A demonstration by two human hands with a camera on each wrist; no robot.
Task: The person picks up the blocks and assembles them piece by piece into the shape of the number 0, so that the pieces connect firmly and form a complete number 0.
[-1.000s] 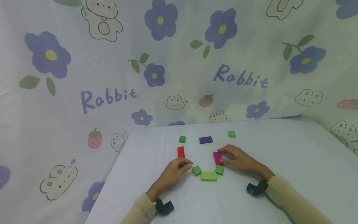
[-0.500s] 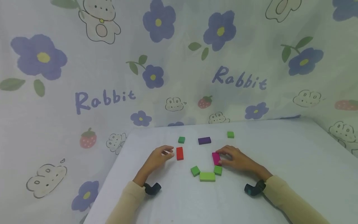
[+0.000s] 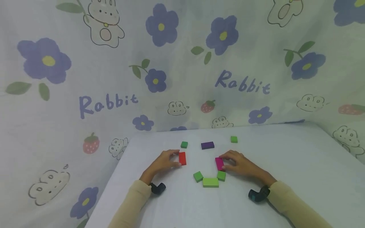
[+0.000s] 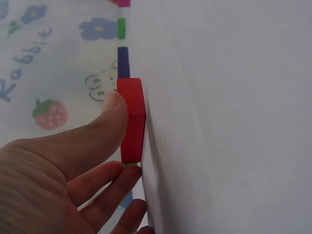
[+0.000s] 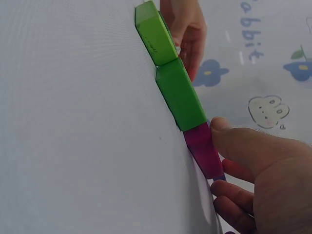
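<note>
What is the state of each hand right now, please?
Left hand: closed, holding the red block.
Right hand: closed, holding the magenta block.

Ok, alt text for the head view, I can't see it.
A person's left grip holds a red block and their right grip a magenta block on a white table. Nearer, a lime block sits between two green blocks; farther back, a purple block lies between two more green blocks.
</note>
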